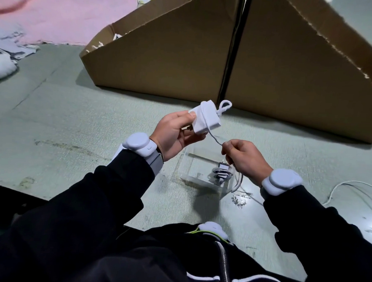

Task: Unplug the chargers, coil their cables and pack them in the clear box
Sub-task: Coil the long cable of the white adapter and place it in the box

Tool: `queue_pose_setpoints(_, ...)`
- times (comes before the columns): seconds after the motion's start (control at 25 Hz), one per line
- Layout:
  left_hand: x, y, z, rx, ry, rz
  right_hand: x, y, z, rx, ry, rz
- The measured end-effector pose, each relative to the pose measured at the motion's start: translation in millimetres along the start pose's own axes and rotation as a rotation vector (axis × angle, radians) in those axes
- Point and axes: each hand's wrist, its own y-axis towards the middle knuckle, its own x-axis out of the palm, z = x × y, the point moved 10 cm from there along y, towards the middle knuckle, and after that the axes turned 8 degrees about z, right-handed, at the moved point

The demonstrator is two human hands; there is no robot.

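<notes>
White and likely light and rigid, the charger (206, 118) sits at frame centre, gripped around its body by the left hand (177, 134). Right of it, the right hand (244, 158) pinches the thin, limp cable (215, 140), over the clear box (203, 173) just below, which holds another coiled charger.

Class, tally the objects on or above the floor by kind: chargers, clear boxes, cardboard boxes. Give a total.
Chargers: 2 (one held, one packed)
Clear box: 1
Cardboard box: 1
Total: 4
</notes>
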Motion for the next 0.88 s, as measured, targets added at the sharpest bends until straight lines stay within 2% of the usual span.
queue_pose_setpoints(0.16, 9, -3, -15, -0.091, 0.164, -0.151, -7, 9, -10, -0.021, -0.09, 0.043)
queue_pose_setpoints(0.32, 9, -1, -31, -0.143, 0.337, -0.208, -16, 16, -28, -0.064, -0.104, 0.087)
queue_pose_setpoints(0.44, 11, 0, -36, -0.097, 0.512, -0.241, -21, 17, -40, -0.085, -0.116, 0.117)
queue_pose_setpoints(0.52, 12, 3, -34, -0.004, 0.657, -0.235, -19, 16, -47, -0.099, -0.136, 0.106)
queue_pose_setpoints(0.64, 9, 9, -22, 0.206, 0.947, -0.167, -17, 14, -50, -0.098, -0.163, 0.104)
queue_pose_setpoints(0.72, 4, 11, -12, 0.35, 1.127, -0.066, -16, 12, -49, -0.083, -0.15, 0.12)
queue_pose_setpoints(0.8, -6, 12, -3, 0.445, 1.189, 0.075, -17, 10, -51, -0.082, -0.125, 0.154)
queue_pose_setpoints(0.88, -17, 12, 3, 0.46, 1.142, 0.203, -15, 8, -53, -0.095, -0.093, 0.151)
